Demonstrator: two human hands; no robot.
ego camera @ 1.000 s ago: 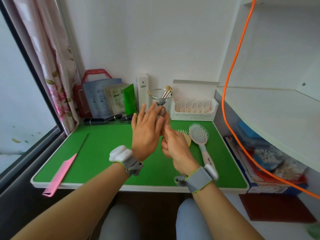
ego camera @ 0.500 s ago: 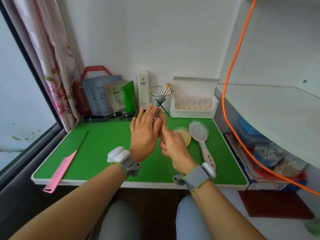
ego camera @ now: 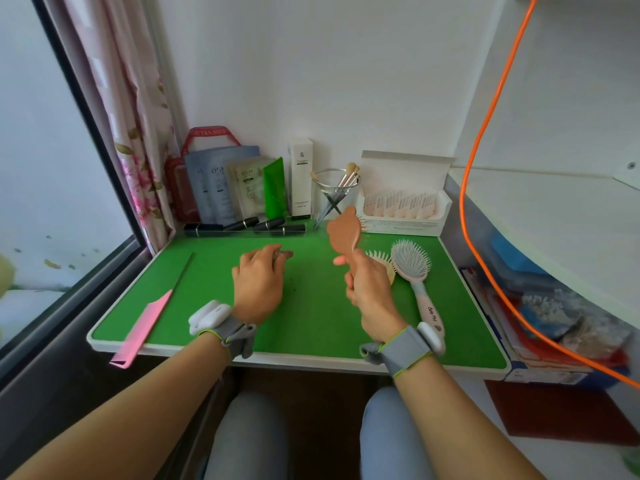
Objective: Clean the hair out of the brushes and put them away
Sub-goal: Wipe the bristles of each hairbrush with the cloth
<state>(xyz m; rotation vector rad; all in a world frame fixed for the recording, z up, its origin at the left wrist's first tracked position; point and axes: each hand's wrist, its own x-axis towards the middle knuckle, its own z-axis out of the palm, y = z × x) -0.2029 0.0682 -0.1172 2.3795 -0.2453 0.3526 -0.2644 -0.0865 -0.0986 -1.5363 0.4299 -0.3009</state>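
A glass (ego camera: 334,190) holds makeup brushes (ego camera: 350,174); a white box (ego camera: 405,221) holds sachets (ego camera: 398,204). The right hand (ego camera: 370,292) grips a brown brush (ego camera: 344,232) upright (back toward camera); the left hand (ego camera: 258,282), apart, pinches a brownish clump (ego camera: 286,254) on the tabletop (ego camera: 311,323).

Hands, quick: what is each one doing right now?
Left hand: closed, fingers curled on a brownish clump, maybe hair.
Right hand: closed, gripping the brown brush by its handle.

White wall (ego camera: 346,81), floral curtain (ego camera: 131,133), window (ego camera: 41,150)
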